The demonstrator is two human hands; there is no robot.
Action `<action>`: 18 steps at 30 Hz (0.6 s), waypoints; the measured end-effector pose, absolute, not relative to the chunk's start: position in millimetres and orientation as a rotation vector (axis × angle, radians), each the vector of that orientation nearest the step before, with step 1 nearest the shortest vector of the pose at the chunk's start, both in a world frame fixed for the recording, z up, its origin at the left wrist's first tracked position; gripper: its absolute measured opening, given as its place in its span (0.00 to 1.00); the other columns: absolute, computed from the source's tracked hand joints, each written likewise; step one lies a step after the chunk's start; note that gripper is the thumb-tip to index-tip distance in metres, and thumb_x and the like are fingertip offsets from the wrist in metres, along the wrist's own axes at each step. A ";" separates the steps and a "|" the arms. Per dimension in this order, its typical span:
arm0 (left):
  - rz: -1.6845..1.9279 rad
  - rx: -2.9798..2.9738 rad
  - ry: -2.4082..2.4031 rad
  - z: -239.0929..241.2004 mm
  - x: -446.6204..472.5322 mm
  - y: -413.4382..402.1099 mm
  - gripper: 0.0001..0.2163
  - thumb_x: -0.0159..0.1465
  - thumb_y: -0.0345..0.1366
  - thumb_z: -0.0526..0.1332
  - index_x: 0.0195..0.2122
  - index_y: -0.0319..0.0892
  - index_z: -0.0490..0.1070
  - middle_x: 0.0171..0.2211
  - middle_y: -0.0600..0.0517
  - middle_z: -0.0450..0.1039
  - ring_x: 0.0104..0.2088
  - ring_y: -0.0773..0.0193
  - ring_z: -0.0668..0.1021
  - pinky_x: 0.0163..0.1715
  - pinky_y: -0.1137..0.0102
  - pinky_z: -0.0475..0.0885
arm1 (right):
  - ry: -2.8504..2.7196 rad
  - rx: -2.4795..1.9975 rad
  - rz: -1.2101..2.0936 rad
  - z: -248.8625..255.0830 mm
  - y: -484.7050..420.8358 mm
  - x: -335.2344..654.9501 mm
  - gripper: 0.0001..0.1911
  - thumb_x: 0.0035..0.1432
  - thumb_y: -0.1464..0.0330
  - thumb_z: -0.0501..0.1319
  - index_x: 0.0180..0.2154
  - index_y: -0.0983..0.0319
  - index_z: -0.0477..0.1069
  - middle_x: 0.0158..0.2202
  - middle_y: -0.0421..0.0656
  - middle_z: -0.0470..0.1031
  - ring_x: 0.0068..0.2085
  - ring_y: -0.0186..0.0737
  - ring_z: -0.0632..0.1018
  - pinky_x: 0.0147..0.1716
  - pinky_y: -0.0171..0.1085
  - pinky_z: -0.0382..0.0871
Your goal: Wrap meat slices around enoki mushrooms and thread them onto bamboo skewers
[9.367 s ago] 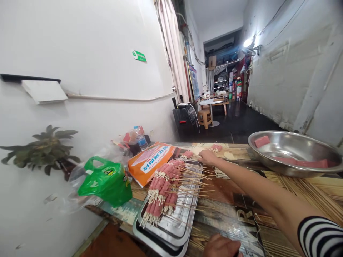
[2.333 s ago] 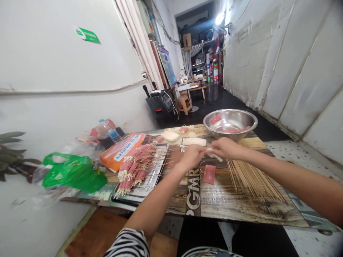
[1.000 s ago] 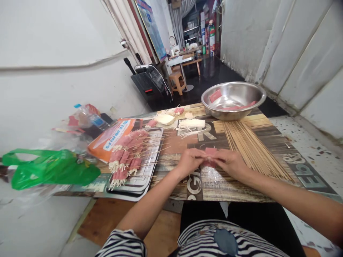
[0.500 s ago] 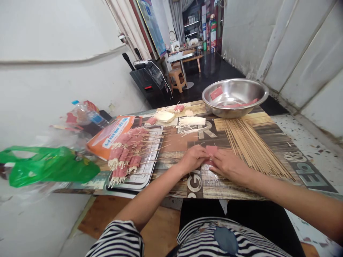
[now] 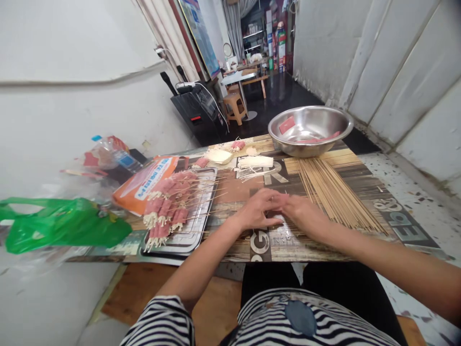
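Observation:
Both hands meet over the near middle of the table. My left hand (image 5: 260, 209) has its fingers curled against a pink meat slice (image 5: 282, 197), its thumb pointing right. From the other side my right hand (image 5: 300, 214) closes on the same slice, covering most of it. Whatever is wrapped inside cannot be made out. To the left, several skewered meat rolls (image 5: 169, 206) with white enoki ends are piled on a metal tray (image 5: 196, 230). Beyond the hands lies a bunch of enoki mushrooms (image 5: 257, 163). Bamboo skewers (image 5: 334, 197) are spread at the right.
A steel bowl (image 5: 311, 149) with pink slices stands at the far right of the table. An orange-white bag (image 5: 144, 185) and a green plastic bag (image 5: 65, 226) lie left. More enoki and meat rolls (image 5: 237, 145) sit at the far edge.
My hands have closed further over the meat slice, which was flatter and more exposed before. My left thumb has come out to the side. The view has shifted slightly.

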State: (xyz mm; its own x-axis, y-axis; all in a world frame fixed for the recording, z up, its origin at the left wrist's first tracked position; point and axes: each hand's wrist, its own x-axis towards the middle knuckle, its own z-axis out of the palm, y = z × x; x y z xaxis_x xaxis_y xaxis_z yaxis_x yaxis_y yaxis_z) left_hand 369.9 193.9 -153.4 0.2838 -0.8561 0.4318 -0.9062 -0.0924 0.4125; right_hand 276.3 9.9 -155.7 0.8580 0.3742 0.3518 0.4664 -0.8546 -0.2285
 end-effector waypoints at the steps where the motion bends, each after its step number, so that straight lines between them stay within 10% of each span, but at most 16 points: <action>1: 0.111 1.953 -1.529 -156.5 367.4 192.7 0.10 0.62 0.38 0.64 0.43 0.43 0.79 0.44 0.44 0.76 0.45 0.58 0.75 0.47 0.62 0.71 | -0.573 -2.675 -0.376 -152.9 5.8 279.0 0.16 0.65 0.69 0.53 0.50 0.63 0.74 0.48 0.49 0.76 0.45 0.42 0.75 0.44 0.38 0.69; 10: -0.149 2.083 -0.798 -149.8 333.0 181.4 0.03 0.59 0.33 0.67 0.33 0.44 0.81 0.31 0.52 0.80 0.34 0.65 0.78 0.37 0.72 0.72 | -0.294 -2.396 0.186 -135.2 -12.8 305.0 0.10 0.54 0.60 0.66 0.31 0.59 0.80 0.34 0.41 0.79 0.36 0.38 0.77 0.33 0.33 0.64; 18: -0.266 2.207 -0.714 -139.1 340.5 178.3 0.04 0.56 0.31 0.68 0.33 0.44 0.82 0.31 0.52 0.80 0.34 0.65 0.78 0.37 0.73 0.72 | -0.769 -2.554 -0.560 -157.3 -8.1 271.6 0.17 0.68 0.65 0.50 0.51 0.60 0.73 0.45 0.48 0.76 0.46 0.43 0.74 0.46 0.43 0.68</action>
State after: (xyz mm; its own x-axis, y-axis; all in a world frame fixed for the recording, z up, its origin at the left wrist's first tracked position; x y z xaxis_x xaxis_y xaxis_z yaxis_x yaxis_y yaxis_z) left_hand 340.5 178.3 -139.1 0.8198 -0.5714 0.0386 -0.4067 -0.5334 0.7417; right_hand 271.6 -8.1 -157.3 0.7668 0.4229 0.4829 0.5891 -0.7625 -0.2675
